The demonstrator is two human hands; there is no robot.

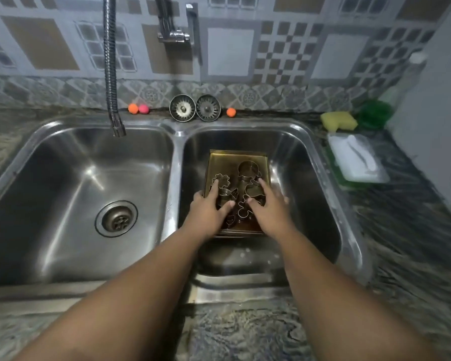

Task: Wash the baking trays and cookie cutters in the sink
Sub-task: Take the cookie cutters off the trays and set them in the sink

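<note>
A stack of gold baking trays (238, 153) lies in the right basin (313, 204) of a double steel sink. Several metal cookie cutters (248, 168) lie loose on the top tray, among them a flower shape (220, 178). My left hand (208, 212) rests on the cutters at the tray's left side, fingers spread forward and thumb stretched inward. My right hand (270, 209) lies on the cutters at the right side in the same way. The two thumbs nearly meet over the tray's middle. The near part of the tray is hidden under my hands.
The left basin (71, 183) holds only its drain (116, 218). A flexible tap hose (111, 74) hangs over it. Two sink strainers (182, 108) lean at the back ledge beside small orange and pink balls (133, 108). A yellow sponge (339, 121), green scrubber (374, 113) and white dish (357, 157) sit right.
</note>
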